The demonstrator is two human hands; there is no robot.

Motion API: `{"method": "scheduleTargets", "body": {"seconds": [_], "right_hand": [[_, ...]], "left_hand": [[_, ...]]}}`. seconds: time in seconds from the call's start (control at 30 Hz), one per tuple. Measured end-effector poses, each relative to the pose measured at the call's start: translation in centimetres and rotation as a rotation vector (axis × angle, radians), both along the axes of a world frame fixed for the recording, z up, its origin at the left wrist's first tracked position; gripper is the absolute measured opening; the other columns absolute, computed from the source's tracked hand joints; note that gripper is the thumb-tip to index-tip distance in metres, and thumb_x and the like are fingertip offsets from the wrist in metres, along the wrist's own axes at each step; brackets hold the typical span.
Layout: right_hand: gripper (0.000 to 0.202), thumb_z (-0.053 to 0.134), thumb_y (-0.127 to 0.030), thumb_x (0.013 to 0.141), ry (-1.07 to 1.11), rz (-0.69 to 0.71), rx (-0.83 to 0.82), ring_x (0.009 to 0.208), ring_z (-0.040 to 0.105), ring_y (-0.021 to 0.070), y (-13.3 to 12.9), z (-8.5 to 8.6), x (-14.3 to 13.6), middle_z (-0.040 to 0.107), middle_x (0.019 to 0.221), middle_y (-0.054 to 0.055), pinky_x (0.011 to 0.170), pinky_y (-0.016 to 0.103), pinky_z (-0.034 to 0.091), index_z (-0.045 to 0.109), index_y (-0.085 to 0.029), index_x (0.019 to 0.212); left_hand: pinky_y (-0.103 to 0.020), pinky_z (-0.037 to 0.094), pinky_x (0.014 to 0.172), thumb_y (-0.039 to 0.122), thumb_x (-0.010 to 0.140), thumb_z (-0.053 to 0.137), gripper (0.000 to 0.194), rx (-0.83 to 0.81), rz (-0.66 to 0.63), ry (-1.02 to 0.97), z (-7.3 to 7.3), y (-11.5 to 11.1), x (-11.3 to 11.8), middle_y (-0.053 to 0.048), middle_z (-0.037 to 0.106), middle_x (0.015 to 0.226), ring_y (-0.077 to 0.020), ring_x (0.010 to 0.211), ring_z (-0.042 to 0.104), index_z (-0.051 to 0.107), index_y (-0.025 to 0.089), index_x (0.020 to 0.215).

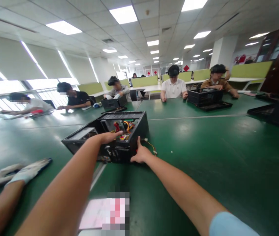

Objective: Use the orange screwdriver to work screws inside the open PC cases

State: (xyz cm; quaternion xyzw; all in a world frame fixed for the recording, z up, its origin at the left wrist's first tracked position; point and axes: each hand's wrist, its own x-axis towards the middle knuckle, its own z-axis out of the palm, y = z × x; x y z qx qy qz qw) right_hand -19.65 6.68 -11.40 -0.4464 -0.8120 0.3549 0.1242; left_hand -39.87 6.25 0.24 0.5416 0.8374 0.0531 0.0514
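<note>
A black desktop computer case [122, 154] lies on the green table with its top side uncovered. Red, yellow and orange cables and a metal power supply box [84, 133] show inside. My left hand [109, 137] grips the near rim of the case from above, its thumb stretched out and the other fingers partly hidden. At the right near corner, my right hand [141, 153] holds the case's end, thumb up and fingers lower down. A thin cable with a white connector [155, 152] hangs out onto the table beside it.
Gloved hands [26, 172] of a person at my left rest on the table [203, 157]. A pinkish-white, partly blurred item [97, 213] lies near me. Several people sit across, with another open case [204, 97] at the far side and black panels [277, 113] at right.
</note>
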Motion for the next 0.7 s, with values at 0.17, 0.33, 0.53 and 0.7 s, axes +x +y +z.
{"method": "scheduleTargets", "body": {"seconds": [0.17, 0.33, 0.53, 0.7], "right_hand": [[0.091, 0.084, -0.023, 0.072, -0.103, 0.107, 0.053, 0.113, 0.063, 0.0288, 3.8, 1.1, -1.3, 0.065, 0.126, 0.011, 0.094, 0.043, 0.051, 0.036, -0.026, 0.15], [0.034, 0.06, -0.035, 0.096, -0.078, -0.016, 0.139, 0.106, 0.063, 0.0234, 4.4, 0.0, 8.0, 0.06, 0.126, 0.01, 0.088, 0.044, 0.055, 0.058, -0.017, 0.125], [0.046, 0.067, -0.029, 0.09, 0.036, -0.274, 0.171, 0.109, 0.063, 0.0253, 1.4, -1.9, 22.4, 0.062, 0.125, 0.011, 0.092, 0.045, 0.053, 0.055, -0.018, 0.133], [0.08, 0.061, -0.011, 0.079, 0.217, -0.492, 0.09, 0.097, 0.069, 0.0236, -1.8, -5.9, 32.4, 0.07, 0.108, 0.01, 0.087, 0.036, 0.053, 0.029, -0.015, 0.153]], "left_hand": [[-0.054, 0.04, 0.106, 0.072, 0.087, 0.026, 0.09, 0.09, 0.051, 0.118, 1.4, -0.4, -0.1, -0.033, 0.055, 0.137, -0.0472, 0.13, 0.05, 0.059, -0.001, 0.127], [-0.049, 0.029, 0.115, 0.062, 0.091, 0.035, 0.079, 0.204, -0.136, 0.061, 1.6, 1.9, 8.5, -0.032, 0.044, 0.147, -0.0423, 0.141, 0.039, 0.052, -0.003, 0.133], [-0.034, 0.028, 0.119, 0.046, 0.098, 0.039, 0.054, 0.311, -0.419, -0.286, -6.6, 1.8, 26.4, -0.017, 0.049, 0.149, -0.0246, 0.142, 0.041, 0.05, 0.011, 0.138], [-0.032, 0.048, 0.101, 0.034, 0.104, 0.016, 0.049, 0.375, -0.446, -0.614, -17.2, -4.5, 37.9, -0.016, 0.048, 0.15, -0.02, 0.136, 0.049, 0.036, 0.017, 0.146]]}}
